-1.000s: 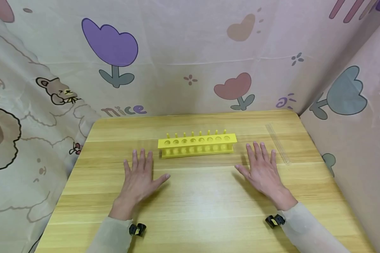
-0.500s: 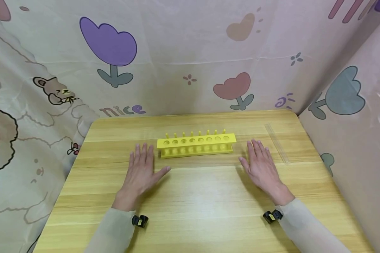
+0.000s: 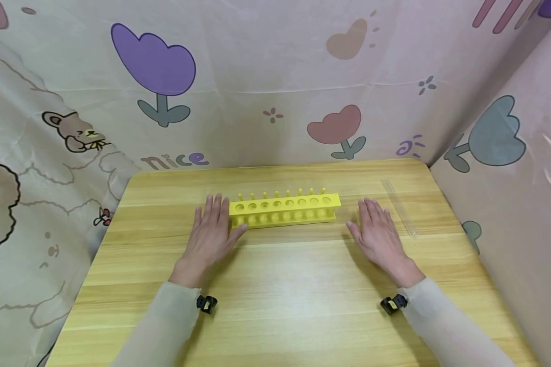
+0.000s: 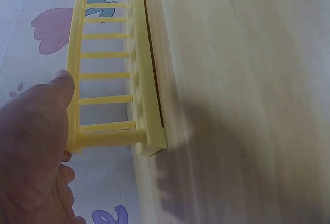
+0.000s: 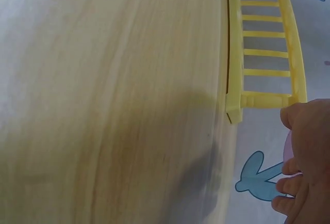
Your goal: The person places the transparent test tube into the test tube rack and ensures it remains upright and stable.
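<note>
A yellow test tube rack [image 3: 284, 210] stands across the back half of the table, with a row of round holes on top and pegs behind. At its left end is my left hand [image 3: 208, 234], its fingers straight along the end and the thumb across the front. In the left wrist view the thumb [image 4: 63, 85] lies at the rack's top bar [image 4: 76, 48]. My right hand [image 3: 377, 237] is held off the rack's right end, palm down with straight fingers and the thumb out toward it. Nothing is held in the right hand.
Beyond the right hand, a thin clear tube-like piece [image 3: 399, 208] lies slanted on the wooden table [image 3: 294, 306]. A printed curtain [image 3: 248, 61] hangs behind the table and along both sides. Each wrist wears a small black camera [image 3: 206, 304].
My left hand has moved forward and right, up to the rack's left end. The right hand has shifted slightly forward, and its spread fingers have drawn together.
</note>
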`<state>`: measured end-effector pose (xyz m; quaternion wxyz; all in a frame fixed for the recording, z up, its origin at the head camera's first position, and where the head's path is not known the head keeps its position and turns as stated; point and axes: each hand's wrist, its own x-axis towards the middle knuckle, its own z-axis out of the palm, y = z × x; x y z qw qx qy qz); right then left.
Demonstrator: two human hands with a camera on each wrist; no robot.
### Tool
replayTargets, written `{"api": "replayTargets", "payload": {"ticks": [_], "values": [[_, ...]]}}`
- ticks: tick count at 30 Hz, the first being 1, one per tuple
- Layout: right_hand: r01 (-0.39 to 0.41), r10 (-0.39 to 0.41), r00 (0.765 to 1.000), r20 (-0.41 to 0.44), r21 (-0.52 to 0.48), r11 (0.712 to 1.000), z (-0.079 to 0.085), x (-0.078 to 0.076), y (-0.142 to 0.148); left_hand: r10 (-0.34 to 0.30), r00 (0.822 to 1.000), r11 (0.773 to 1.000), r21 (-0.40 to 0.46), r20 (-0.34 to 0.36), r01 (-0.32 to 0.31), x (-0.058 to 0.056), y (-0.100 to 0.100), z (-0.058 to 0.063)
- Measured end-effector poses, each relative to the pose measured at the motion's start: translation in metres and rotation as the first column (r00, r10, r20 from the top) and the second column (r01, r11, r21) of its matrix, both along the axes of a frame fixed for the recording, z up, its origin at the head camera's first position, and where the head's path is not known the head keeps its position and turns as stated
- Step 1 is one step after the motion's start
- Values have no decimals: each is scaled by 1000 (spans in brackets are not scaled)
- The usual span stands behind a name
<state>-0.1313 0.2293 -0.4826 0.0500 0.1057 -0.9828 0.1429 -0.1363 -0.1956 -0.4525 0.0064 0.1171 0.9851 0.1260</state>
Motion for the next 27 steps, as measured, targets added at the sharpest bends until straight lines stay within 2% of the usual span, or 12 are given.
{"api": "replayTargets", "payload": {"ticks": [6, 13, 21, 27], "values": [[3, -3, 1000, 16, 2, 1000, -2, -4, 0, -3, 999, 1000, -28, 34, 4, -8, 1, 2], [19, -19, 999, 38, 7, 1000, -5, -13, 9, -4, 998, 999, -33, 70, 6, -9, 3, 4], [86, -85, 996, -40, 12, 996, -1, -33, 35, -10, 997, 999, -45, 71, 13, -12, 5, 5], [141, -140, 990, -18, 71, 988, 8, -50, 56, -5, 997, 999, -42, 80, 8, -13, 6, 3]]}}
